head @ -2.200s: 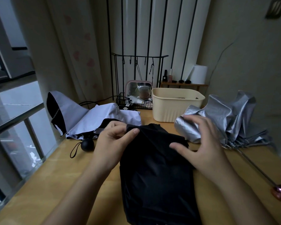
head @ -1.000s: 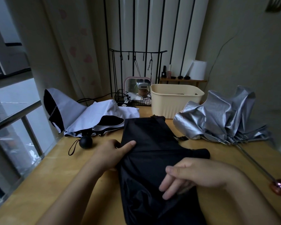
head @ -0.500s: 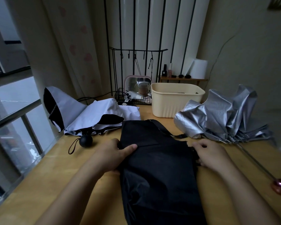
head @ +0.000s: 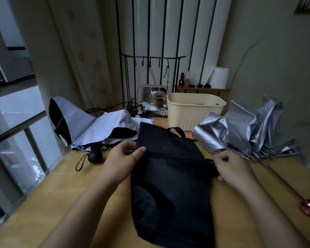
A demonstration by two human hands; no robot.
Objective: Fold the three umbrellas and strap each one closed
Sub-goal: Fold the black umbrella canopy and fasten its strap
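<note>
2 hands on black umbrella [head: 172,176]: L hand [head: 122,158] pinches left edge, R hand [head: 231,167] curled round right edge

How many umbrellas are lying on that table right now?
3. A black umbrella lies in the middle, gripped by the left hand and right hand; a white umbrella lies at the left; a silver umbrella sits at the right. No others show.
</note>
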